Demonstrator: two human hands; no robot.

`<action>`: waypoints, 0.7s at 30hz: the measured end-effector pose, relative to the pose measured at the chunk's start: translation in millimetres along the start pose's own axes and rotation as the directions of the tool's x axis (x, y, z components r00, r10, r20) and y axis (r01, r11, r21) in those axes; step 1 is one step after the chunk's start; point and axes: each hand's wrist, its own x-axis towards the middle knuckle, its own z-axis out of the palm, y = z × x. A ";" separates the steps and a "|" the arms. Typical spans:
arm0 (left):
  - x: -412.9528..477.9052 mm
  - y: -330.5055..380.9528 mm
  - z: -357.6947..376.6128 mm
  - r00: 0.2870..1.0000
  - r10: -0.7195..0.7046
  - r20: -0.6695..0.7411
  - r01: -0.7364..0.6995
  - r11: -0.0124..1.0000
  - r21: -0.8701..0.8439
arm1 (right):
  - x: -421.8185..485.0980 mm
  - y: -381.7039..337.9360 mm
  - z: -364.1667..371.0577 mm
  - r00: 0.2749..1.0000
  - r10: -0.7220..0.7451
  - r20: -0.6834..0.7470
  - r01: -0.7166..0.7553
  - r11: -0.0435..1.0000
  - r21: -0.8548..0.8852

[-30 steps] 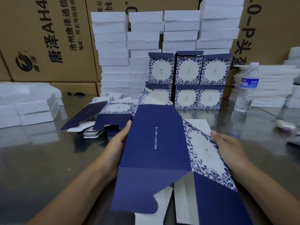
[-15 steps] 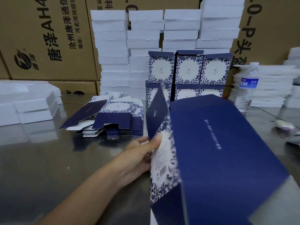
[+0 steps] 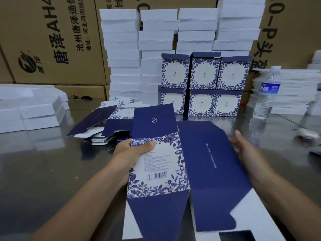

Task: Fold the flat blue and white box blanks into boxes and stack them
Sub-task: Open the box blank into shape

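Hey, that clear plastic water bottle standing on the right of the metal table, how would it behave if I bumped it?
The clear plastic water bottle is tall and narrow, so it would probably tip easily. Its round body would likely roll once down. The shiny metal table looks smooth, so it may also slide.

A: What do I have of the wearer on my feed?
B: On mine, the left hand (image 3: pixel 132 153) and right hand (image 3: pixel 246 150), both bare. The left forearm (image 3: pixel 83 197) and right forearm (image 3: pixel 291 193) are bare to the frame edge.
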 end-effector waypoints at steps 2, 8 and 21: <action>1.7 -2.0 -1.0 1.000 0.012 -0.005 -0.012 1.000 0.007 | -6.7 -0.3 2.8 0.999 -0.004 0.044 0.008 0.997 -0.072; -0.1 -3.4 -0.4 0.999 0.048 0.020 -0.049 0.998 0.038 | -7.2 5.9 3.9 0.989 -0.151 -0.002 0.141 0.927 -0.348; 6.2 -5.8 -0.2 0.942 0.300 -0.151 -0.222 0.894 0.388 | -4.8 5.8 2.4 0.991 -0.136 0.016 0.136 0.959 -0.249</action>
